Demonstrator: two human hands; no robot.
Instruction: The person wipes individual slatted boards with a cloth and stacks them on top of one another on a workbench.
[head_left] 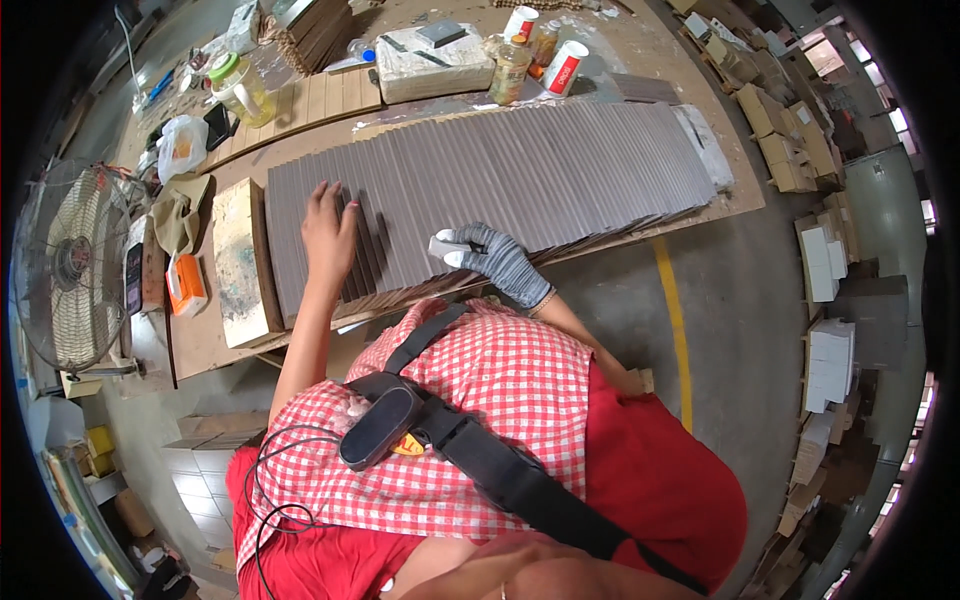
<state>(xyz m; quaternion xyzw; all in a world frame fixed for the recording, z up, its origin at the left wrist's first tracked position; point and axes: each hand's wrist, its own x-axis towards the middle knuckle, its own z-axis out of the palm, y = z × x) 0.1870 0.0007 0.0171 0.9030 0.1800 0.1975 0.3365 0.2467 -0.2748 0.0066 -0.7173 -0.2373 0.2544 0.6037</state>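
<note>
Left hand (328,225) lies flat, fingers spread, on the grey strips (500,165); gloved right hand (495,260) grips a small white block (444,246).

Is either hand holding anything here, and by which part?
The gloved right hand grips a small white block by its near end, over the row of grey-brown slats. The bare left hand lies flat on the slats, gripping nothing.

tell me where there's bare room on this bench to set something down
Bare board shows along the near edge right of the gloved right hand, below the row of brown slats, and around the pale block by the left hand. The far end with bottles is crowded.
</note>
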